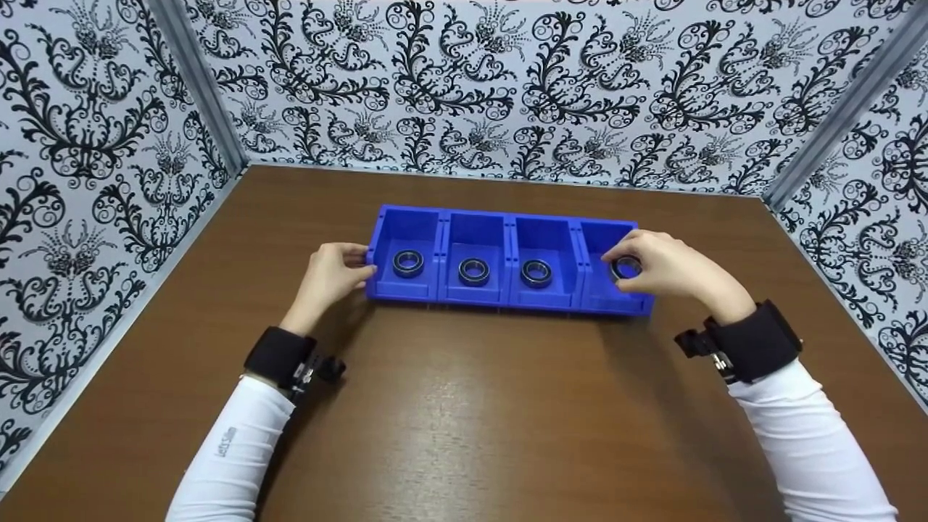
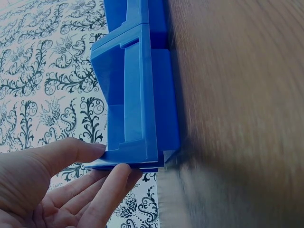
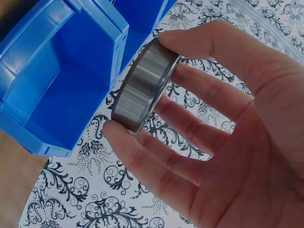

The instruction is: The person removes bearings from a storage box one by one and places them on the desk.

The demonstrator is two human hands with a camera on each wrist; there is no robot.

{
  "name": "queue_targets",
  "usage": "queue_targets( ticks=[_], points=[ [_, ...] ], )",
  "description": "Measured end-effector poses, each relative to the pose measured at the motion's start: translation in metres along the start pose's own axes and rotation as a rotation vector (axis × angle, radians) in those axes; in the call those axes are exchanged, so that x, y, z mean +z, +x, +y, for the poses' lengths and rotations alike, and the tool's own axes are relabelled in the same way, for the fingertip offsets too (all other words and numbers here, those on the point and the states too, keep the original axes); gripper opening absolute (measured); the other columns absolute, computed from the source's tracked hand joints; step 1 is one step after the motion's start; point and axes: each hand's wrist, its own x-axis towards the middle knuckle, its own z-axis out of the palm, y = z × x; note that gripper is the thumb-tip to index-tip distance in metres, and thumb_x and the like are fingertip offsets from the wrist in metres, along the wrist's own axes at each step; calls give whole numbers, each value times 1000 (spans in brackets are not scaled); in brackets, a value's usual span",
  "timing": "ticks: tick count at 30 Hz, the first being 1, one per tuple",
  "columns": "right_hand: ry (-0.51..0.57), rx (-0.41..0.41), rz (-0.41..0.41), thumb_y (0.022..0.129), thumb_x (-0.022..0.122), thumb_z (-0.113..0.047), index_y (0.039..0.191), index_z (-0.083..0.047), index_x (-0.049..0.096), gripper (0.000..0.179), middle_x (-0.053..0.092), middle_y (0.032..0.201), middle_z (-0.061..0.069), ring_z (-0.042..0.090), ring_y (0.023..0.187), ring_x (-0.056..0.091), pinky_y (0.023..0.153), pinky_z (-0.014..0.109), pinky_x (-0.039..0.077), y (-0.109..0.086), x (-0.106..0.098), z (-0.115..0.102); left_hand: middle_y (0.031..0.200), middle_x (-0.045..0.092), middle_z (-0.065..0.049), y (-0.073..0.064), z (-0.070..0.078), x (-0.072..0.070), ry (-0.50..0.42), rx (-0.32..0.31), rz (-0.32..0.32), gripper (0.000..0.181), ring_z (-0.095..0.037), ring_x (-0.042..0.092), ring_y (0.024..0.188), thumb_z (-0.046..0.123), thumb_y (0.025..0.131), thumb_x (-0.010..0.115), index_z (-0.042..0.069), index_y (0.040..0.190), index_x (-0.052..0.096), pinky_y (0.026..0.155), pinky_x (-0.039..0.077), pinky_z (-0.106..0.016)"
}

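Note:
A blue four-bay bin stands on the table, its bays side by side. My left hand grips its left end wall, with the thumb inside the rim and fingers outside, as the left wrist view shows too. My right hand pinches a ball bearing by its rim between thumb and a fingertip, above the rightmost bay. Single bearings lie flat in the other bays: a left one, a second one and a third one. The right wrist view shows the held bearing's shiny outer ring edge-on, apart from the bin.
The brown wooden table reaches to patterned panels at the back and both sides. Grey metal posts stand at the corners. Each wrist wears a black strap with a small camera.

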Motion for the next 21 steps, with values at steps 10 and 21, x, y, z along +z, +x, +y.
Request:
queue_targets(
  ticks=[10,21],
  points=[
    [-3,-7,14,81,74,-10,114,-1,76,34,71,110,17,32,99,67,82,43,56,-10,3,-4,129,68,-30,0,0,0,3,9,-2,44,-38,72,113,6,93,68,-9,134,62,78,65,-26],
    [-12,-12,14,82,74,-10,112,-4,77,31,71,108,14,29,98,67,82,45,55,-19,7,-8,128,69,-29,1,0,0,17,8,4,45,-37,73,111,6,93,69,-9,134,62,77,65,-24]
  ],
)
